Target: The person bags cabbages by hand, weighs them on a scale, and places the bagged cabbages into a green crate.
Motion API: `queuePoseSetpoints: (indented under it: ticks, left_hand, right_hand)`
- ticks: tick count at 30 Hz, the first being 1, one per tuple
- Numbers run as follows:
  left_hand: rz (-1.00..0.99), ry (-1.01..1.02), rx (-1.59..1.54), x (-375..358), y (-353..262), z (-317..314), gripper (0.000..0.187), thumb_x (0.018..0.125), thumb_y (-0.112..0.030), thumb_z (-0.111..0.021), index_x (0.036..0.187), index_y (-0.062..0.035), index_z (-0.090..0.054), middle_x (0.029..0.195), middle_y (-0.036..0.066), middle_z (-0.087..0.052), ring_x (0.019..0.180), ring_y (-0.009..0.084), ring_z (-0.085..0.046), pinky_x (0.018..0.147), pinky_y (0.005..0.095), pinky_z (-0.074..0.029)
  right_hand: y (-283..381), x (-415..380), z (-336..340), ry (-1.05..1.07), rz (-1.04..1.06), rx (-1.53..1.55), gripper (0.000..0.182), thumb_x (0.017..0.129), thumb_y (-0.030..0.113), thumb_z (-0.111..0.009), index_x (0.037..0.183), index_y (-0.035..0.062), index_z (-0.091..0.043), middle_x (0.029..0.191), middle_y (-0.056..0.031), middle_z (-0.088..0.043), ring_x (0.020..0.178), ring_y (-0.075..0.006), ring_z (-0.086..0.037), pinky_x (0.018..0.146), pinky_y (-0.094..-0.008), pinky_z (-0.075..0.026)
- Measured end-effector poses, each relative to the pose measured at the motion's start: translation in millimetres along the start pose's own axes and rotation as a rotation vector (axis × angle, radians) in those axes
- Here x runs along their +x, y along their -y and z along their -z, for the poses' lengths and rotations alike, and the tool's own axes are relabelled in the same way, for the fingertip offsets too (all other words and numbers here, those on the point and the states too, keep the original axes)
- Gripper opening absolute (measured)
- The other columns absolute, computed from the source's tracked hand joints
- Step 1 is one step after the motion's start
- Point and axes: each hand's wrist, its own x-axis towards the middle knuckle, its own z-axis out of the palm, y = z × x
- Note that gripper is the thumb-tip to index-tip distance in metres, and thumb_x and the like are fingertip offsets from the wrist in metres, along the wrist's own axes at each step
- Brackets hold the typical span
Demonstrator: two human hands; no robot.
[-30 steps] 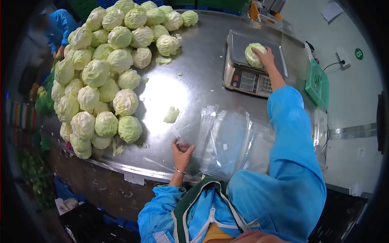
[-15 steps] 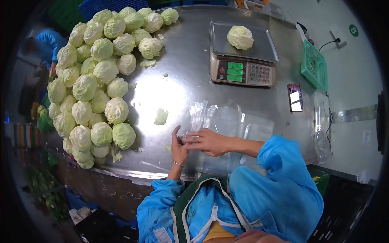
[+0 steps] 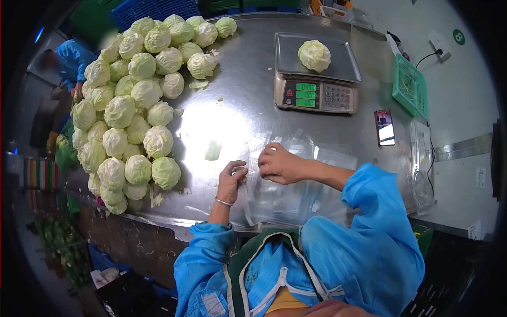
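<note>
Over the metal table, my left hand point(image 3: 231, 182) is closed, its fingers pinching the edge of a clear plastic bag point(image 3: 246, 203) that hangs down beside it. A short gap to the right is my right hand point(image 3: 281, 165), fingers curled together on the same thin plastic; its fingertips are partly hidden. More clear plastic bags point(image 3: 288, 203) lie flat under and around both hands. One cabbage point(image 3: 314, 56) sits on the pan of a digital scale point(image 3: 316, 95) with green lit digits. A large heap of cabbages point(image 3: 146, 93) covers the table's left side.
A loose cabbage leaf point(image 3: 213, 150) lies left of the bags. At the right are a phone point(image 3: 385, 128) and a green basket point(image 3: 410, 87). Blue crates point(image 3: 153, 13) stand behind the heap. Another person in blue point(image 3: 74, 61) is at the far left.
My hands were together with fingers touching; now they are apart, the right one farther right and up, with plastic between them. The view has shifted slightly.
</note>
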Motion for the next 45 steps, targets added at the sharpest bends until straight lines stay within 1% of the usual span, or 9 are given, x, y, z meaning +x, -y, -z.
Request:
queuePoseSetpoints:
  ticks: [3,6,10,15,19,24,29,35,45]
  left_hand:
    - [-0.077,0.046,0.124,2.7,-14.3,5.7,0.023,0.088,-0.014,-0.055,0.109,-0.0079,-0.061,0.108,0.007,-0.059,0.096,0.0147,-0.057,0.079,0.0258,-0.045]
    - [-0.524,0.003,0.367,-19.3,-56.9,-15.9,0.039,0.093,-0.024,-0.037,0.120,-0.0013,-0.054,0.127,0.014,-0.049,0.123,0.0245,-0.040,0.104,0.0348,-0.025]
    - [-0.610,0.253,0.228,-10.9,-65.3,-21.7,0.043,0.090,-0.021,-0.044,0.126,0.0039,-0.044,0.124,0.015,-0.050,0.120,0.0232,-0.043,0.102,0.0350,-0.029]
    - [-0.331,-0.096,0.087,1.4,-36.8,-20.1,0.018,0.086,-0.010,-0.054,0.096,0.0035,-0.059,0.092,0.011,-0.062,0.087,0.0184,-0.059,0.084,0.0297,-0.044]
    - [-0.345,-0.221,-0.194,16.5,4.6,7.2,0.021,0.088,-0.013,-0.050,0.096,0.0031,-0.061,0.090,0.010,-0.064,0.082,0.0164,-0.060,0.078,0.0272,-0.047]
    - [-0.173,-0.314,-0.212,30.9,55.0,31.5,0.026,0.089,-0.022,-0.051,0.097,-0.0002,-0.063,0.079,0.003,-0.061,0.069,0.0096,-0.056,0.065,0.0216,-0.045]
    - [-0.159,-0.378,-0.166,12.9,28.2,9.7,0.018,0.087,-0.016,-0.057,0.097,-0.0027,-0.061,0.078,0.001,-0.060,0.067,0.0066,-0.054,0.061,0.0215,-0.044]
    - [-0.359,-0.053,-0.220,79.4,-39.1,-46.3,0.017,0.086,-0.018,-0.060,0.091,-0.0020,-0.060,0.072,0.002,-0.058,0.061,0.0076,-0.053,0.054,0.0222,-0.044]
    - [-0.514,0.119,-0.091,204.5,-104.1,-197.1,0.021,0.087,-0.021,-0.057,0.095,-0.0017,-0.056,0.073,0.002,-0.057,0.062,0.0074,-0.053,0.051,0.0244,-0.044]
  right_hand:
    - [-0.7,6.3,25.9,-0.203,-0.068,0.295,0.005,0.080,0.013,-0.060,0.085,0.0126,-0.061,0.100,-0.0022,-0.058,0.107,-0.0203,-0.050,0.096,-0.0401,-0.030]
    - [-4.8,12.4,43.2,-0.367,-0.314,0.815,0.010,0.086,0.016,-0.058,0.089,0.0075,-0.062,0.085,-0.0031,-0.061,0.098,-0.0176,-0.055,0.088,-0.0344,-0.039]
    - [-24.1,23.5,26.9,-0.609,-0.379,1.308,0.011,0.087,0.014,-0.055,0.085,0.0036,-0.057,0.076,-0.0066,-0.059,0.077,-0.0163,-0.059,0.082,-0.0322,-0.043]
    - [-30.4,32.2,-7.5,-0.613,-0.539,1.608,0.009,0.088,0.011,-0.052,0.086,0.0027,-0.055,0.069,-0.0074,-0.055,0.075,-0.0193,-0.058,0.081,-0.0358,-0.045]
    - [-48.0,22.3,-14.8,-0.693,-0.582,1.591,0.013,0.089,0.014,-0.052,0.092,0.0018,-0.055,0.066,-0.0064,-0.051,0.073,-0.0215,-0.057,0.081,-0.0375,-0.045]
    - [-21.7,27.9,-23.3,-0.125,-0.784,1.231,0.017,0.089,0.015,-0.054,0.093,-0.0014,-0.057,0.071,-0.0056,-0.054,0.069,-0.0161,-0.057,0.074,-0.0339,-0.048]
    - [-51.1,39.8,-40.7,-0.711,-0.780,1.567,0.015,0.085,0.016,-0.061,0.091,0.0023,-0.060,0.065,-0.0034,-0.054,0.057,-0.0129,-0.055,0.060,-0.0263,-0.048]
    - [-73.0,17.0,34.2,-0.755,-0.746,1.440,0.014,0.089,0.020,-0.059,0.093,0.0060,-0.061,0.055,0.0012,-0.046,0.044,-0.0067,-0.043,0.039,-0.0239,-0.038]
    - [-158.5,-36.4,132.8,-1.205,-0.757,0.826,0.019,0.091,0.022,-0.056,0.098,0.0046,-0.062,0.076,0.0004,-0.057,0.056,-0.0033,-0.050,0.046,-0.0180,-0.040]
